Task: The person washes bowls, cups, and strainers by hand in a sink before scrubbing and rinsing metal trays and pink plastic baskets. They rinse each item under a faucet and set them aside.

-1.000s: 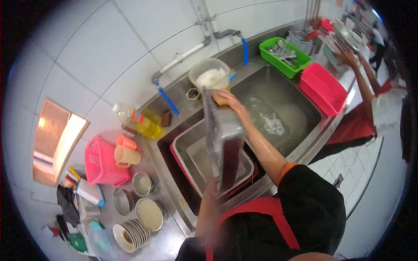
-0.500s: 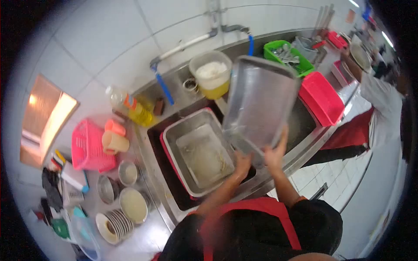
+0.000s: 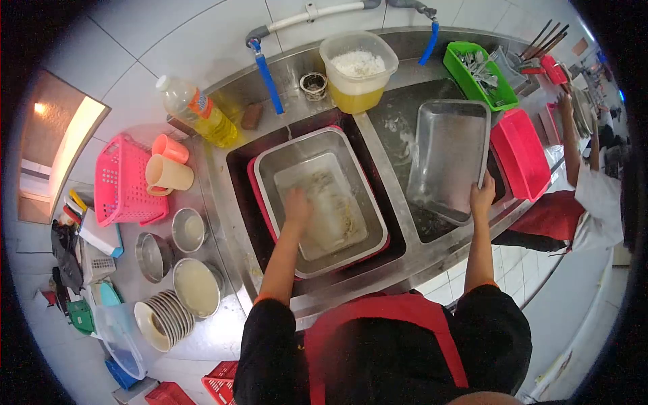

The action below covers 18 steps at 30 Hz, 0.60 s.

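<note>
My right hand [image 3: 482, 197] grips the right edge of an empty rectangular metal tray [image 3: 449, 158], which stands tilted over the right sink bay. My left hand [image 3: 297, 209] is inside a steel basin [image 3: 358, 182], at its left side; it is blurred, and its fingers cannot be made out. Cloudy water with brownish bits lies in the basin. The basin sits in the left sink bay, with a pinkish-red container [image 3: 259, 192] showing around its edge. Above it hangs a blue tap hose [image 3: 268, 82] with a thin stream of water.
Behind the sinks stands a tub [image 3: 359, 98] of yellow liquid and foam. A green basket [image 3: 462, 74] of cutlery and a pink bin [image 3: 520, 152] are at right. At left are a soap bottle [image 3: 199, 115], a pink basket [image 3: 125, 179], bowls and stacked plates [image 3: 162, 320]. Another person [image 3: 601, 202] stands far right.
The metal tray has moved right, from between both hands to over the right sink bay. My left hand has let go of it and moved left into the basin.
</note>
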Each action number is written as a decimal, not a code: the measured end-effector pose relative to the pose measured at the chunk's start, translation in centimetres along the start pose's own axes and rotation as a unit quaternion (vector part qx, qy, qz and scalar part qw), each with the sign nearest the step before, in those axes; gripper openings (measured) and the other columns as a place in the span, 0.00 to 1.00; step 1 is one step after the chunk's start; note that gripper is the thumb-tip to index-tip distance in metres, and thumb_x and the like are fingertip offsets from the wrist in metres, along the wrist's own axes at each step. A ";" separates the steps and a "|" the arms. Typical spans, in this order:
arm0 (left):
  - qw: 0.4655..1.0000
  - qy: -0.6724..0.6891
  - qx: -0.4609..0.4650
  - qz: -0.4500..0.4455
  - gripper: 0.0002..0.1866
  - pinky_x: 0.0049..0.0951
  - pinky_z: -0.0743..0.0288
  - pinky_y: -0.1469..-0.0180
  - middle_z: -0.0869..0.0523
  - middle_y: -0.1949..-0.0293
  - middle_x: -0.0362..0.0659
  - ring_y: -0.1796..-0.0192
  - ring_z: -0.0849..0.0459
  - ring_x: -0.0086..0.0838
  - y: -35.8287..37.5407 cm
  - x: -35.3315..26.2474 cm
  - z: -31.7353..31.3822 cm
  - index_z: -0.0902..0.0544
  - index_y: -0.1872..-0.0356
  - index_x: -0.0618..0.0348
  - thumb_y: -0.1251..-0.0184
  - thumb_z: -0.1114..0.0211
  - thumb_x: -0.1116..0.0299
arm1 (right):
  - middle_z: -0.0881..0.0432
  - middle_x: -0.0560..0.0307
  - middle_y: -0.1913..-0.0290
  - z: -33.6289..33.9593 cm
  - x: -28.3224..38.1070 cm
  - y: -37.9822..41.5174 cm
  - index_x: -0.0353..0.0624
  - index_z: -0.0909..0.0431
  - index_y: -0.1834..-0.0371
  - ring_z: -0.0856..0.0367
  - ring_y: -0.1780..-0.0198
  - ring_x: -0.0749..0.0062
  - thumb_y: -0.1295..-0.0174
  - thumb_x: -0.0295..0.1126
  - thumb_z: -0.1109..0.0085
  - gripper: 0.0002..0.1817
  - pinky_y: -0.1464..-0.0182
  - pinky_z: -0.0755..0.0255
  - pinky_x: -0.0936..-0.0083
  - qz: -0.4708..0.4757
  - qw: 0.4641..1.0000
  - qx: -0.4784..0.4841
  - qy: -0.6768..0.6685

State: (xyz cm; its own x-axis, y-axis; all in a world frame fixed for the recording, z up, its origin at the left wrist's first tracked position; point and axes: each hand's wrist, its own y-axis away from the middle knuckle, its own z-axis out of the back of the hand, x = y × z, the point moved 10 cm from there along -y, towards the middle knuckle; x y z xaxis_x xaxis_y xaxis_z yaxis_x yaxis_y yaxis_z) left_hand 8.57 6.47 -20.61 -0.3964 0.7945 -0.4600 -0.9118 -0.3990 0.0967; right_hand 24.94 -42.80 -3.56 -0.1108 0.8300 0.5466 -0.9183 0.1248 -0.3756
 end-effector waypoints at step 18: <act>0.958 -0.093 0.252 0.102 0.34 0.37 0.40 0.43 0.31 0.45 0.48 0.43 0.34 0.40 -8.9 6.7 -8.6 0.31 0.47 0.56 0.52 0.48 0.43 | 0.24 0.44 0.64 -1.2 -2.0 2.7 0.30 0.27 0.62 0.24 0.61 0.61 0.53 0.33 0.39 0.19 0.60 0.31 0.72 -0.090 0.992 0.009 0.090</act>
State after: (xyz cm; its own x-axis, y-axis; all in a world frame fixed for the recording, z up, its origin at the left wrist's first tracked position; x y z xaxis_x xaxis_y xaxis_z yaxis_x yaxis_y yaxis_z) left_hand 14.93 11.41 -32.18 -0.5418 0.8096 -0.2258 -0.7301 -0.3202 0.6036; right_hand 23.18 -43.49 -6.55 0.1231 0.8790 0.4607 -0.9242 0.2707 -0.2695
